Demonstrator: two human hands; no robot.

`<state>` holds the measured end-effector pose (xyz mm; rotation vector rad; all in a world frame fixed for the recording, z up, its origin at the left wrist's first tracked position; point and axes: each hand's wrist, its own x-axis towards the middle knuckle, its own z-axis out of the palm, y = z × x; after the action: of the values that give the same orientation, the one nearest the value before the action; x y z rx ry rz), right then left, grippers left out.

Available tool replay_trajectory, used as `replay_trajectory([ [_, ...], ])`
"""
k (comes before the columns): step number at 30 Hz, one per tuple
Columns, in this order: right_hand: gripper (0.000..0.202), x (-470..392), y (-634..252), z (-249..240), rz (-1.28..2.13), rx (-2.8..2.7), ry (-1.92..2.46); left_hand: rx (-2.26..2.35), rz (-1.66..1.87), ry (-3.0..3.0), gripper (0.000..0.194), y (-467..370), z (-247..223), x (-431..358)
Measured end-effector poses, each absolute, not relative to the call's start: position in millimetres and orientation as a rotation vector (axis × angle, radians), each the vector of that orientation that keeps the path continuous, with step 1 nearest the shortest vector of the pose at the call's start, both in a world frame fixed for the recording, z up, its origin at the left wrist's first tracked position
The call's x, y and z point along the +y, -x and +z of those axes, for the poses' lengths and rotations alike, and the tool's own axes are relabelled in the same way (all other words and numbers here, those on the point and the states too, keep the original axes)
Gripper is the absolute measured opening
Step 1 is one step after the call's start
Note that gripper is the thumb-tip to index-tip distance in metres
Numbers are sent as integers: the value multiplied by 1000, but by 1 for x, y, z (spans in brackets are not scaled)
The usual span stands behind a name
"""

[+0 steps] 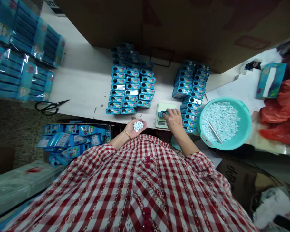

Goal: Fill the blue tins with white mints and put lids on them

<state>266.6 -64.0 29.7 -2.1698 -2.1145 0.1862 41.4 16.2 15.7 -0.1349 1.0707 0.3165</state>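
Observation:
My left hand (132,129), palm up with a bangle at the wrist, cups a small heap of pale blue-white candies (138,126) near the table's front edge. With its fingers around a small blue tin (162,114), my right hand (173,120) is over a pale kitchen scale (161,124). Part of the tin is hidden by the fingers. To the left of the scale stand rows of blue tins (132,87) with dark openings on top. Right of it are more tins (192,103), some showing candies in their openings.
A turquoise basin (245,129) of candies with a metal scoop-like tool (215,132) stands at the right. Scissors (50,108) lie at the left edge. Wrapped blue packs (21,64), a box of blue packets (70,138), a large cardboard box (174,29) and red bags (280,112) surround the area.

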Motion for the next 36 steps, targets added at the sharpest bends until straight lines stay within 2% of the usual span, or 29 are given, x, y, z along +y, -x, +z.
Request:
replay_trajectory([
  [6,28,-99,-312,35,161,-1510,2183,1099,332,147,24,-40,17,14],
  [9,27,-112,-322,30,184,-1390,2186,1104,328,142,25,-41,20,15],
  [24,24,-96,-301,8,133,-1568,2175,1143,348,147,25,-43,22,16],
  [36,26,-91,-295,8,227,-1586,2166,1135,347,148,24,-40,18,17],
])
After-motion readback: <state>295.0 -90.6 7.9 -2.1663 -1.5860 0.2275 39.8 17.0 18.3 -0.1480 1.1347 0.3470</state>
